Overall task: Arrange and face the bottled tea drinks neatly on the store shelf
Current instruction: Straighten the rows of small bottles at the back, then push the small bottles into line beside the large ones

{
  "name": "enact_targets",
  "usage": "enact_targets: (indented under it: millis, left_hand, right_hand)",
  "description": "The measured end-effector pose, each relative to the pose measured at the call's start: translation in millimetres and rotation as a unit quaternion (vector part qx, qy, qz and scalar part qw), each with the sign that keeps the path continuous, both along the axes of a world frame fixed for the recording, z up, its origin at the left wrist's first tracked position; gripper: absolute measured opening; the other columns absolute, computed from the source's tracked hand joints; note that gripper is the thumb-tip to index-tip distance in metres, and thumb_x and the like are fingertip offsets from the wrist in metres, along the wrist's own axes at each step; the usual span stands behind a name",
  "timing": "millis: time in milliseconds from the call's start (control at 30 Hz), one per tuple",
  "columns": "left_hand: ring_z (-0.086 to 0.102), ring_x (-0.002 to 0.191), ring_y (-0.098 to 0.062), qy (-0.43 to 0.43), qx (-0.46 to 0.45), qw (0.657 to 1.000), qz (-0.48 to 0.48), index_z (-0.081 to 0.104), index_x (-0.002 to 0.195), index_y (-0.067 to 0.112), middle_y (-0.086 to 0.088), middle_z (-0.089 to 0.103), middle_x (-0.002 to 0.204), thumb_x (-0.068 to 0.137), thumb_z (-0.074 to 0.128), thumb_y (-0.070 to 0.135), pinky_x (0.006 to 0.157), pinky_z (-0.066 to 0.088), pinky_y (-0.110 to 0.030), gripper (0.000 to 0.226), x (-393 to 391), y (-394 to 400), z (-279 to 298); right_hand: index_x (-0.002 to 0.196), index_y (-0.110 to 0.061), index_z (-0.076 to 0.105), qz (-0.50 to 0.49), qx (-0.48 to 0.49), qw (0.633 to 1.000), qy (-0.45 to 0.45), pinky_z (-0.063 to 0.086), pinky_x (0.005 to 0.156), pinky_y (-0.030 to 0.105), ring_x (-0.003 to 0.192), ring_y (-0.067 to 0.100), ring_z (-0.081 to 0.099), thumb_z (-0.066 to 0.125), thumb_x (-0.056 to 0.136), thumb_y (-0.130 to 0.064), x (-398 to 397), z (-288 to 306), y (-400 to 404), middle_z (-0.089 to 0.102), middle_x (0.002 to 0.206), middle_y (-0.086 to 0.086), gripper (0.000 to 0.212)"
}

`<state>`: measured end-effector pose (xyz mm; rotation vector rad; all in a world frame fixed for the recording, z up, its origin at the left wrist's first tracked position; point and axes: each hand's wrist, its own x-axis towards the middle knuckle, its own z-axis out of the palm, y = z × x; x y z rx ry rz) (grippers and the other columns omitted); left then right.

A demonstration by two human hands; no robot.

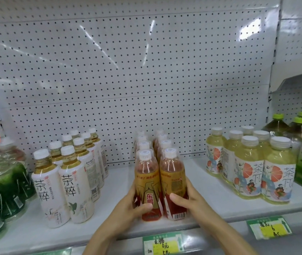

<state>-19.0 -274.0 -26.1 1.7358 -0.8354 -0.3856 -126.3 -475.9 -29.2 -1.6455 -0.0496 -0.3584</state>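
Two rows of red-and-gold tea bottles stand in the middle of the white shelf (210,183). My left hand (128,205) grips the front bottle of the left row (147,183), whose label faces me. My right hand (187,197) grips the front bottle of the right row (174,181), whose barcode side is turned toward me. Both bottles stand upright on the shelf, touching each other. To the left stand white-label tea bottles (72,186) in two rows. To the right stand pale yellow tea bottles (247,166) with orange-slice labels.
Green bottles in plastic wrap (1,184) crowd the far left. Large green-capped bottles (301,129) stand at the far right. A perforated back panel (128,70) rises behind the shelf. Price tags (162,244) hang on the front edge. Bare shelf lies on both sides of the middle rows.
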Motion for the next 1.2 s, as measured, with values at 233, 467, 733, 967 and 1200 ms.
enact_targets:
  millis: [233, 467, 733, 967, 1200]
  left_hand:
    - [0.057, 0.124, -0.004, 0.026, -0.01, 1.0, 0.002, 0.038, 0.146, 0.033, 0.017, 0.064, 0.13, 0.076, 0.079, 0.033, 0.111, 0.043, -0.037, 0.081, 7, 4, -3]
    - [0.055, 0.121, -0.009, -0.161, -0.062, 0.956, 0.238, 0.041, 0.143, 0.041, 0.015, 0.055, 0.136, 0.067, 0.079, 0.043, 0.103, 0.042, -0.029, 0.085, -28, -6, -7]
    - [0.053, 0.106, -0.018, -0.455, -0.203, 0.812, 0.304, 0.062, 0.117, 0.0, -0.002, 0.058, 0.114, 0.087, 0.064, 0.024, 0.099, 0.043, -0.027, 0.039, -98, -49, -12]
    - [0.052, 0.112, -0.006, -0.321, -0.092, 0.935, 0.121, 0.05, 0.135, 0.023, 0.012, 0.05, 0.122, 0.09, 0.068, 0.031, 0.097, 0.047, -0.028, 0.049, -126, -191, 5]
    - [0.062, 0.112, -0.01, -0.092, -0.064, 0.988, 0.106, 0.05, 0.132, 0.035, 0.006, 0.059, 0.128, 0.064, 0.082, 0.053, 0.096, 0.054, -0.041, 0.078, -106, -283, 22]
  right_hand:
    - [0.145, -0.034, 0.032, -0.012, 0.008, 1.0, -0.002, 0.051, 0.093, 0.021, 0.118, 0.004, 0.061, 0.073, 0.08, -0.034, 0, 1, 8, 0.064, 0.13, -0.012, 0.077]
    - [0.136, -0.039, 0.051, -0.246, -0.235, 0.94, -0.037, 0.045, 0.104, 0.025, 0.122, -0.007, 0.051, 0.056, 0.085, -0.064, -31, -19, 5, 0.059, 0.129, -0.023, 0.058]
    - [0.109, -0.01, 0.072, -0.432, -0.337, 0.808, -0.216, 0.049, 0.082, 0.012, 0.093, 0.0, 0.06, 0.058, 0.091, -0.029, -102, -48, -54, 0.069, 0.101, -0.007, 0.029]
    - [0.121, -0.007, 0.064, -0.52, -0.328, 0.768, -0.179, 0.043, 0.099, 0.025, 0.109, 0.022, 0.054, 0.059, 0.093, -0.029, -137, -33, -161, 0.061, 0.115, 0.001, 0.036]
    - [0.146, -0.028, 0.038, -0.388, -0.183, 0.902, -0.057, 0.046, 0.101, 0.035, 0.121, 0.012, 0.052, 0.083, 0.076, -0.03, -143, -11, -235, 0.051, 0.139, -0.004, 0.083]
